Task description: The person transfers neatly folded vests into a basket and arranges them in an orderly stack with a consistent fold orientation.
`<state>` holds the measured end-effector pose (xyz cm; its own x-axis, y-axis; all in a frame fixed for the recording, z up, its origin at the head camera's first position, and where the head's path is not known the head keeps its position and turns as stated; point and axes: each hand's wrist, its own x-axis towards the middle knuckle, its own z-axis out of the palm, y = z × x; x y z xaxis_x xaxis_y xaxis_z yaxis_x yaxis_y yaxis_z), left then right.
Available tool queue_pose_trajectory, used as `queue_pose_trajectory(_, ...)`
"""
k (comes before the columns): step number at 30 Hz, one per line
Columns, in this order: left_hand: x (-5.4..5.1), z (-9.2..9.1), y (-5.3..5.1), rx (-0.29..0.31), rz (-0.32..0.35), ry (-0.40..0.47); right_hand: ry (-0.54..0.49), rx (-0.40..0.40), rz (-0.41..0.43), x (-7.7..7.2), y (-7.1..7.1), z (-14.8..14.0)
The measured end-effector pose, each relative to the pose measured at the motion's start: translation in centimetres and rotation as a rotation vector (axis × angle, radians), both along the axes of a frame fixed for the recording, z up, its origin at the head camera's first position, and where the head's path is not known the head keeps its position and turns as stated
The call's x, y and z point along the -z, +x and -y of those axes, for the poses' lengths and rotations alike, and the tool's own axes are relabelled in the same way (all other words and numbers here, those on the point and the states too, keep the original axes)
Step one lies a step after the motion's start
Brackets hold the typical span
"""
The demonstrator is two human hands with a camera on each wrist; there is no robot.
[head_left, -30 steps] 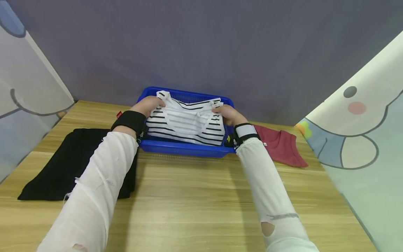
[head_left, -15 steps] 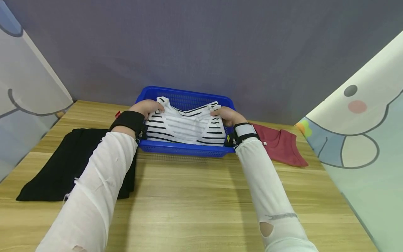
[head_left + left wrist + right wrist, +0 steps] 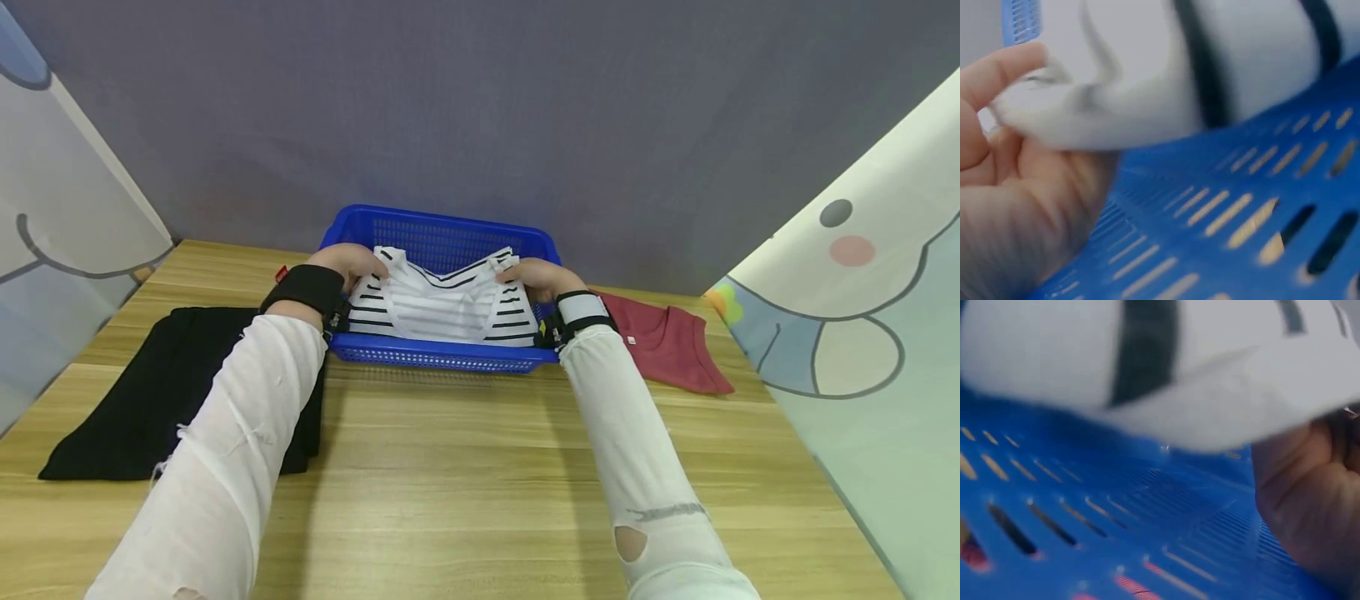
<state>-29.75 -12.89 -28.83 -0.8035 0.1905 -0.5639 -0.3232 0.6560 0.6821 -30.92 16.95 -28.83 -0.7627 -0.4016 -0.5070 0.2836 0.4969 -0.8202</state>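
Observation:
A white shirt with black stripes (image 3: 442, 308) lies folded inside a blue plastic basket (image 3: 442, 354), its scooped neckline facing up. At the shirt's upper left, my left hand (image 3: 354, 262) pinches the shoulder cloth between thumb and fingers. My right hand (image 3: 538, 277) pinches the opposite shoulder at the upper right. Up close in the left wrist view, the thumb of the left hand (image 3: 1029, 206) lies over the white cloth, with the slotted basket wall (image 3: 1210, 206) below. In the right wrist view the shirt (image 3: 1222, 406) hides the fingertips of the right hand (image 3: 1316, 494).
Left of the basket, a folded black garment (image 3: 157, 400) lies on the wooden table (image 3: 450, 483). A folded dark red top (image 3: 675, 350) lies to the right, partly behind the right wrist. A grey wall (image 3: 480, 117) stands right behind the basket.
Both hands have lowered the shirt and drawn it slightly toward the near side of the basket. More of the basket's far wall now shows above the cloth.

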Motion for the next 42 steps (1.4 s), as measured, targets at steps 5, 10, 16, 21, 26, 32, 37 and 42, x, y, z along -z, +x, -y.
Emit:
queue_pose_trajectory(5, -0.31, -0.18, 0.21, -0.011, -0.021, -0.035, 0.006, 0.008, -0.007, 0.2, -0.11, 0.09)
queue_pose_trajectory(10, -0.31, -0.16, 0.18, -0.052, -0.028, -0.03, -0.027, 0.031, -0.008, 0.38, -0.27, 0.14)
queue_pose_trajectory(16, -0.03, 0.08, -0.3, -0.036, -0.067, -0.122, -0.098, 0.13, -0.012, 0.6, -0.38, 0.2)
queue_pose_trajectory(21, -0.06, 0.2, -0.41, -0.025, -0.091, -0.176, -0.072, 0.155, -0.02, 0.58, -0.29, 0.33)
queue_pose_trajectory(26, -0.41, 0.21, -0.26, -0.051, -0.083, -0.12, -0.064, 0.186, 0.003, 0.58, -0.35, 0.56)
queue_pose_trajectory(32, -0.34, 0.26, -0.15, -0.102, -0.052, -0.015, 0.0, 0.173, -0.007, 0.78, -0.62, 0.63)
queue_pose_trajectory(37, -0.49, 0.13, 0.24, -0.154, -0.04, 0.062, 0.026, 0.189, 0.009, 0.83, -0.65, 0.67)
queue_pose_trajectory(42, -0.57, 0.16, 0.43, -0.156, -0.02, 0.103, 0.031, 0.21, 0.086, 0.9, -0.72, 0.86)
